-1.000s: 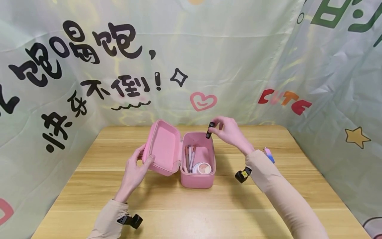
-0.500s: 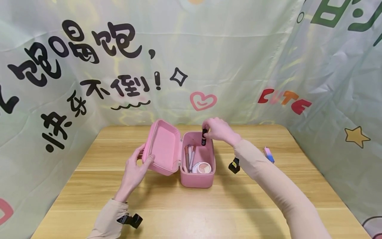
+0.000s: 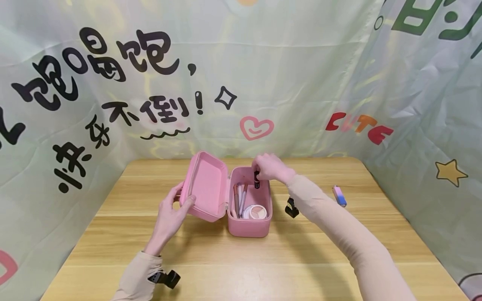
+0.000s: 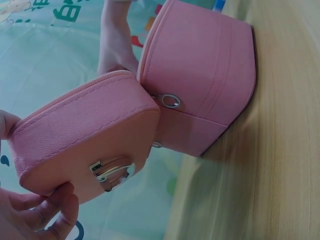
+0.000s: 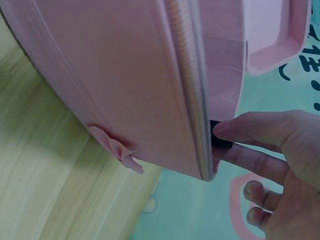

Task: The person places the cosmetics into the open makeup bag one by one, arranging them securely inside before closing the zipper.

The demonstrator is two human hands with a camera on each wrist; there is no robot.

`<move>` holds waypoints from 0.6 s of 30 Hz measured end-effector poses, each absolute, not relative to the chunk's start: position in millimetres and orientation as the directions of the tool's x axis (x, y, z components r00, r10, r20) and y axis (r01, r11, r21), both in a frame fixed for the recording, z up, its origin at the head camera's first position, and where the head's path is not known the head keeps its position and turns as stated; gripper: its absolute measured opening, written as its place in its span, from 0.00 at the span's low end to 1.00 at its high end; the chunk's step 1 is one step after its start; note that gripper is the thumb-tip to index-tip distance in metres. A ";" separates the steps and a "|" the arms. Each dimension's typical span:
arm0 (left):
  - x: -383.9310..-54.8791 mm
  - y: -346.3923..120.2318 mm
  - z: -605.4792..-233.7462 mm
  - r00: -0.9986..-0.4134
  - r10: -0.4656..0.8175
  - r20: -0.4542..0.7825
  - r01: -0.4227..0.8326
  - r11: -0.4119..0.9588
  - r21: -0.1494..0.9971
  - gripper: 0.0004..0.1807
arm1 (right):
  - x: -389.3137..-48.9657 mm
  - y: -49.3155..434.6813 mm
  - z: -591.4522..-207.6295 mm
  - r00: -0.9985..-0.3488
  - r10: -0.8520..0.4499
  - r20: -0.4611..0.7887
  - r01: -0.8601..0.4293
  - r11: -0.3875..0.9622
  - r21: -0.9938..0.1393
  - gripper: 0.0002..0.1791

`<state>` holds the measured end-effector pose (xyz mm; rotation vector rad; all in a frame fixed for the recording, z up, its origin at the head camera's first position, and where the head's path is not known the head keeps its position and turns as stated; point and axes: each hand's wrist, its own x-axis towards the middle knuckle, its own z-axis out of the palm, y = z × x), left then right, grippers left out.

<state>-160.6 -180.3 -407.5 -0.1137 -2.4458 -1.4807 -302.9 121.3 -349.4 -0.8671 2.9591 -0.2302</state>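
Observation:
A pink zip case (image 3: 248, 229) stands on the table with its lid (image 3: 207, 184) swung out to the left. My left hand (image 3: 170, 218) grips the lid's outer edge, thumb over the rim; the left wrist view shows its fingertips against the outside, near a metal-fitted handle (image 4: 117, 172). Between thumb and fingers, my right hand (image 3: 272, 168) pinches a small black tube (image 3: 257, 180), upright at the back of the case, its lower end below the rim level. In the right wrist view the case wall hides most of the tube (image 5: 220, 134). Inside lie several slim pens (image 3: 239, 199) and a round three-shade compact (image 3: 258, 212).
A small pink-and-blue stick-shaped object (image 3: 339, 195) lies on the wooden table (image 3: 339, 251) to the right. A printed cloth (image 3: 301, 75) hangs behind the table's back edge. Pink bow trim (image 5: 117, 147) sticks out from the case.
My right hand has moved left and downward from above the case's right rim, bringing the black tube into the case's back end. The left hand and lid have stayed put.

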 end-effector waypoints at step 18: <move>-159.1 -179.4 -405.6 -0.956 -0.077 0.282 0.218 0.453 0.864 0.30 | -306.4 122.2 -368.0 -0.844 -0.533 0.053 -0.536 0.843 -0.054 0.11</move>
